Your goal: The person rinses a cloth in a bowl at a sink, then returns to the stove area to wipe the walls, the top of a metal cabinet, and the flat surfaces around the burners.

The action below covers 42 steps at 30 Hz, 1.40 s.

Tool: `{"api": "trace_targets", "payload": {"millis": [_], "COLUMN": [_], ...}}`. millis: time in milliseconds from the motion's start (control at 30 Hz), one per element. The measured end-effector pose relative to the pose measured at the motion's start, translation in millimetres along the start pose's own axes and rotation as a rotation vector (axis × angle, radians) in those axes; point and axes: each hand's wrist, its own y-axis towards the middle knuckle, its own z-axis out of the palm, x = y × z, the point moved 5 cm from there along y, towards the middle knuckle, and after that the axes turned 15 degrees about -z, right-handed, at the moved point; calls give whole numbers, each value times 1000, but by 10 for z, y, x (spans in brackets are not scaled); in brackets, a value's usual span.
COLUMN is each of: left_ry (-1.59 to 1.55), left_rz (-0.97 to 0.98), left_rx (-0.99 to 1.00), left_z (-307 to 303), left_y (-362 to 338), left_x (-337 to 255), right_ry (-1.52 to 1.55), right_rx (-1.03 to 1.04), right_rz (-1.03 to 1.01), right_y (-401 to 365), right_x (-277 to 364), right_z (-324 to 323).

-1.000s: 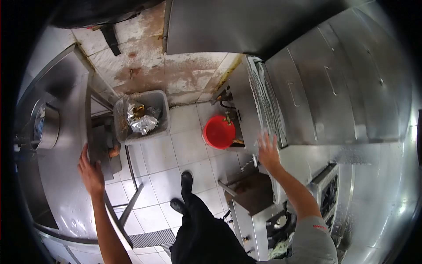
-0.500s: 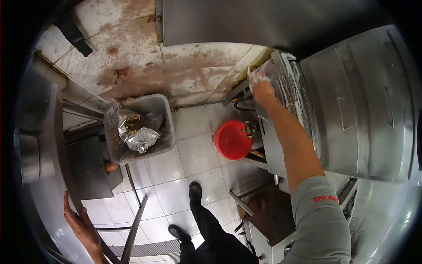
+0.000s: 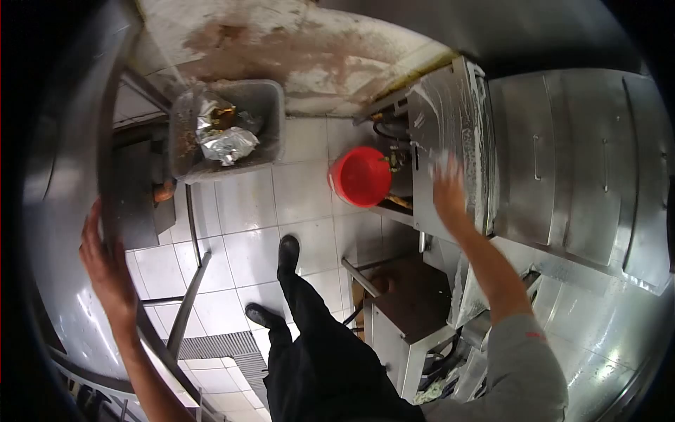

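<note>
At left runs a steel counter (image 3: pixel 60 211); right of it a grey bin (image 3: pixel 275 133) holds crumpled foil (image 3: pixel 229 146), then a red bucket (image 3: pixel 361 177) stands on the tiled floor (image 3: pixel 246 200) beside the foam-streaked steel panel (image 3: pixel 436 116). Handled steel fronts (image 3: pixel 580 155) lie farther right. The left hand (image 3: pixel 109 271) is open at the counter's edge, fingers slightly apart, grasping nothing visible. The right hand (image 3: pixel 450 193), blurred, has its fingers extended over the panel; contact and any held item cannot be told. The panel lies beneath and beyond the right hand, well apart from the left.
</note>
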Motion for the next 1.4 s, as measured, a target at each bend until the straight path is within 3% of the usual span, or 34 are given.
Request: {"api": "trace_targets", "payload": {"millis": [100,233,300,367,433,500,567,600,767,833,900,933,1033,1067,1133,1167,1200,1233,1267,1367,1400], "left_ry": [25,16,35,99,125,110,-227,-223,356,477,274,233,207,195,169,158,147,142,138,176,211], "left_rz": [42,-9,5,-5,76,103,-94,-106,-115,-85,-282,-268,-89,-53,21,53,90,132,180,279,289], "left_rx": [-35,-61,-53,-51,-65,-46,44,57,2,14,-22,-8,77,109,156,165,180,204,245,226,175], "left_z": [-64,-35,-23,-10,3,68,133,182,11,32,53,43,79,111,161,170,177,198,216,349,416], "left_y": [-27,-38,-41,-25,-22,-20,-16,-61,-217,-164,-156,-165,-183,-173,-132,-106,-78,-44,-13,188,272], "left_x": [-39,29,27,20,73,127,213,267,833,922,1047,1053,918,910,896,907,923,912,935,1005,1079], "right_ry": [58,134,186,116,21,-100,-73,-78,-118,-88,-58,-35,76,73,177,328,303,14,75,71,95], "right_rx": [179,157,114,-76,-96,3,62,67,40,40,26,4,272,300,136,68,-26,2,-119,-117,26], "right_rz": [-78,-220,-82,-15,32,71,142,125,70,68,78,75,-149,-155,-237,-180,22,-64,68,-12,-112], "right_y": [-732,-921,-600,-113,525,1138,1777,1991,2614,2419,1851,1493,592,391,115,119,161,182,160,-164,-373], "right_x": [826,1089,808,405,-51,-465,-836,-941,-853,-547,-41,274,1109,1118,1253,1138,826,631,445,464,620], "right_z": [479,618,520,472,328,51,-6,-2,276,386,434,492,964,1009,1034,1221,789,513,324,293,328]}}
